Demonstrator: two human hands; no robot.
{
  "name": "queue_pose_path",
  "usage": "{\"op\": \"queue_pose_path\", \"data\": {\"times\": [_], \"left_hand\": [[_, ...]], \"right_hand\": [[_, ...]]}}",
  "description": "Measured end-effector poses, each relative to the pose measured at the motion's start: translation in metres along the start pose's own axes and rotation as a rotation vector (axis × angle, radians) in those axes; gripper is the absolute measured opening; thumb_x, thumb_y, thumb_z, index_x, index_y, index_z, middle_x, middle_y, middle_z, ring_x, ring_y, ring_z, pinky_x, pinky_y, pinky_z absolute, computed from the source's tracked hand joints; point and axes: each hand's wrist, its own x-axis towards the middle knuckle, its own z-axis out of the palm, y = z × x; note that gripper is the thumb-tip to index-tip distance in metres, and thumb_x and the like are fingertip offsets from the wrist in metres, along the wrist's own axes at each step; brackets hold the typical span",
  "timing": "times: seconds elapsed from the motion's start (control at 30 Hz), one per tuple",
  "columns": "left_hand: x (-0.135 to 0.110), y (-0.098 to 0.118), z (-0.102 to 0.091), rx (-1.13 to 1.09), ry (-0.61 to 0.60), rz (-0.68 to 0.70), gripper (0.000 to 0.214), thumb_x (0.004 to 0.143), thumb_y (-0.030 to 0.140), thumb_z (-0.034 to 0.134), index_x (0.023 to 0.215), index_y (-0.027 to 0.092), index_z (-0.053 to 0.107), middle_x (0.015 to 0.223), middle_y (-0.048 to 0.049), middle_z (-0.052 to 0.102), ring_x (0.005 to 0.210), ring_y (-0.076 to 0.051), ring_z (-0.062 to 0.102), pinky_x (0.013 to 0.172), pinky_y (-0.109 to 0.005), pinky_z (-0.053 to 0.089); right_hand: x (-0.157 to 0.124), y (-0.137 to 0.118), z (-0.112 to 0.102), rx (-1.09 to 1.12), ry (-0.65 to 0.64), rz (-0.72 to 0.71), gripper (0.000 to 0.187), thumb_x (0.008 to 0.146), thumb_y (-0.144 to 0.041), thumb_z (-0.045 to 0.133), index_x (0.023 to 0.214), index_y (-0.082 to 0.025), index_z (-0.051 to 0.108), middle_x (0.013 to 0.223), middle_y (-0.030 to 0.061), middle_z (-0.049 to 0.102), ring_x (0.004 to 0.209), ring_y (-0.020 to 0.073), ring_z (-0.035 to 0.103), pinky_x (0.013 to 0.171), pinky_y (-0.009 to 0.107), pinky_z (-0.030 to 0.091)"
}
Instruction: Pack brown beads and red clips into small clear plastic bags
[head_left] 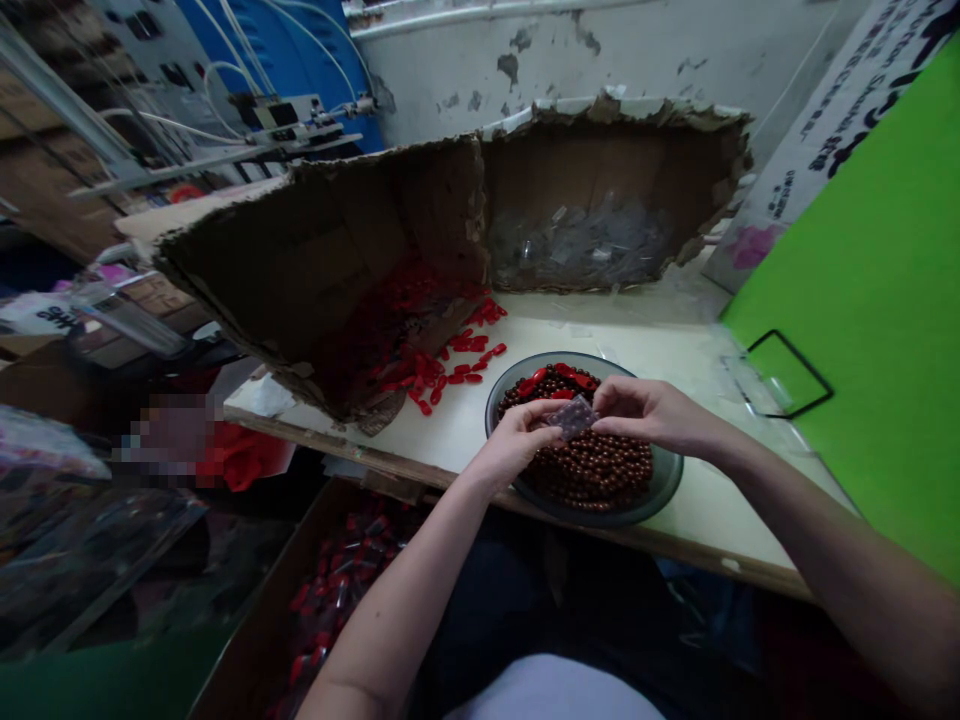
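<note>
My left hand (516,440) pinches a small clear plastic piece (574,418), possibly a little box or packet, between thumb and fingers. At its other edge, my right hand (646,410) closes thumb and fingertips on the same piece. Both hands are above a grey-green bowl (669,488) close to the table's front edge. Strings of shiny brown beads (592,470) fill the bowl, and several red pieces (571,375) lie on them toward the back. What is inside the clear piece, if anything, is too small to make out.
An open cardboard box (300,235) lies on the white table (450,440), red plastic pieces (431,385) spilling out. Beside it, another cardboard compartment holds clear plastic pieces (592,240). A green board (877,330) stands right. Below left, a carton contains red-and-clear items (337,580).
</note>
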Motion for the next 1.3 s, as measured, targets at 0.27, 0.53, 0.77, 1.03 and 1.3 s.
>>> {"op": "queue_pose_path", "data": {"times": [0.27, 0.53, 0.77, 1.03, 1.3], "left_hand": [[-0.003, 0.002, -0.007, -0.165, 0.027, 0.002, 0.036, 0.065, 0.019, 0.076, 0.101, 0.016, 0.068, 0.098, -0.0064, 0.07, 0.086, -0.015, 0.062, 0.075, -0.026, 0.049], [0.0, 0.003, -0.011, -0.286, 0.096, 0.139, 0.029, 0.068, 0.027, 0.078, 0.089, 0.017, 0.062, 0.099, -0.0036, 0.068, 0.086, -0.014, 0.064, 0.078, -0.027, 0.051], [0.009, -0.003, -0.007, -0.223, 0.135, 0.131, 0.033, 0.069, 0.027, 0.077, 0.096, 0.016, 0.064, 0.093, -0.0041, 0.07, 0.083, -0.015, 0.064, 0.078, -0.03, 0.052], [0.005, 0.002, 0.0, -0.208, 0.173, 0.114, 0.04, 0.064, 0.018, 0.076, 0.102, 0.016, 0.064, 0.1, -0.0058, 0.068, 0.088, -0.016, 0.061, 0.073, -0.027, 0.051], [0.002, -0.006, 0.004, -0.196, 0.139, 0.103, 0.037, 0.068, 0.021, 0.074, 0.104, 0.017, 0.065, 0.099, -0.0055, 0.069, 0.086, -0.016, 0.063, 0.073, -0.026, 0.05]], "right_hand": [[0.0, 0.026, -0.008, -0.226, -0.029, 0.078, 0.028, 0.076, -0.041, 0.067, 0.098, -0.023, 0.067, 0.088, 0.0025, 0.073, 0.082, 0.0213, 0.068, 0.076, 0.034, 0.05], [0.03, 0.045, 0.002, -0.47, 0.13, 0.057, 0.02, 0.082, -0.03, 0.057, 0.098, -0.025, 0.068, 0.092, 0.0028, 0.074, 0.087, 0.0224, 0.068, 0.081, 0.036, 0.05], [0.068, 0.055, 0.02, -0.667, 0.108, -0.048, 0.019, 0.081, -0.023, 0.058, 0.098, -0.02, 0.065, 0.098, 0.0094, 0.069, 0.09, 0.0233, 0.063, 0.078, 0.032, 0.046], [0.05, 0.045, 0.006, -0.561, 0.109, 0.043, 0.017, 0.083, -0.035, 0.058, 0.093, -0.021, 0.06, 0.085, 0.0052, 0.069, 0.077, 0.0224, 0.063, 0.069, 0.033, 0.046], [0.003, 0.001, -0.017, -0.052, 0.217, 0.014, 0.034, 0.08, -0.049, 0.064, 0.102, -0.022, 0.065, 0.102, 0.0067, 0.069, 0.093, 0.0253, 0.063, 0.082, 0.037, 0.051]]}}
